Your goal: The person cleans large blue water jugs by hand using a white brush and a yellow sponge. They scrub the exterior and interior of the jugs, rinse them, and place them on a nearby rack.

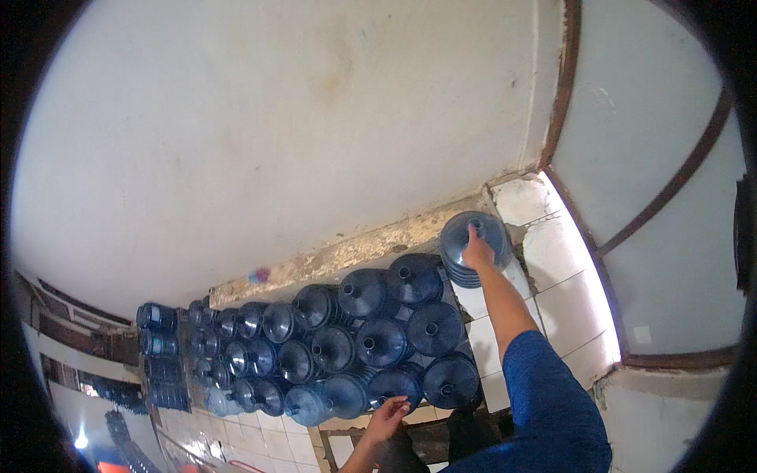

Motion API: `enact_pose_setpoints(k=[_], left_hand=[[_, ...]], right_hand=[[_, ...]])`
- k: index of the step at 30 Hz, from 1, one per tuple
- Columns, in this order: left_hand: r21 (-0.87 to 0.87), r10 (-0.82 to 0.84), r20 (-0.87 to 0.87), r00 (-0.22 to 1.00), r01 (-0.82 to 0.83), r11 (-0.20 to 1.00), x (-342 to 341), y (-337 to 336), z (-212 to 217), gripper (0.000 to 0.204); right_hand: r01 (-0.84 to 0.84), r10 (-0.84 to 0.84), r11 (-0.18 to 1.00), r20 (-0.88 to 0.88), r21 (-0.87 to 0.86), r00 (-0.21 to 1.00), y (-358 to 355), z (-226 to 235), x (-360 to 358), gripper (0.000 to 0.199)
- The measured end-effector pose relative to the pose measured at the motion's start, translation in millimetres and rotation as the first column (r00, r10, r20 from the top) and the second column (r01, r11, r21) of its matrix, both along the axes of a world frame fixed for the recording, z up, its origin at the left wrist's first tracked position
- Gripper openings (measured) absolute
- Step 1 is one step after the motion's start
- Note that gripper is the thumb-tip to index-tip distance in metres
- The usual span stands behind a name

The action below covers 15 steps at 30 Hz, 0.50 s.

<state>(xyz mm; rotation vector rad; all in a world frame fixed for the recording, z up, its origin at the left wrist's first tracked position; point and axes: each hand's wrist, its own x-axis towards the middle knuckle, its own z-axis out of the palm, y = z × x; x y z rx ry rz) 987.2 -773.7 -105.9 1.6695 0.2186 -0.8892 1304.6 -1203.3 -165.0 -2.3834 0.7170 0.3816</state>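
Observation:
My right hand (478, 254) grips the neck of an empty blue water jug (494, 232), at the far right beside the wall, with the arm stretched out to it. Its fingers wrap the neck, and the jug's ribbed side shows below. Whether the jug's base touches the tiles cannot be made out. Low in the middle, my left hand (385, 421) has loosely bent fingers and appears to hold nothing. It is in front of the nearest row, next to another blue jug (392, 381) whose neck it partly hides.
Several rows of upright uncapped jugs (382, 341) stand close together along the wall (284, 142). Other jugs are stacked (162, 347) at the far left. White tiles (566, 251), some broken, lie right of the held jug, before a brown-framed pale panel (654, 173).

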Motion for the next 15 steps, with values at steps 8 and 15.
enact_pose_setpoints(k=[8,15], left_hand=[[0.203,-0.136,-0.077,0.988,0.149,0.968,-53.1,6.7,-14.3,0.042],[0.008,-0.198,0.099,0.975,0.198,0.980,-20.9,-6.0,15.6,0.032]], right_hand=[[0.137,-0.083,0.975,0.286,-0.175,0.955,-11.9,-70.9,-36.9,0.029],[0.187,-0.110,0.982,0.697,-0.035,0.709,-12.5,-71.0,-209.3,0.015]])
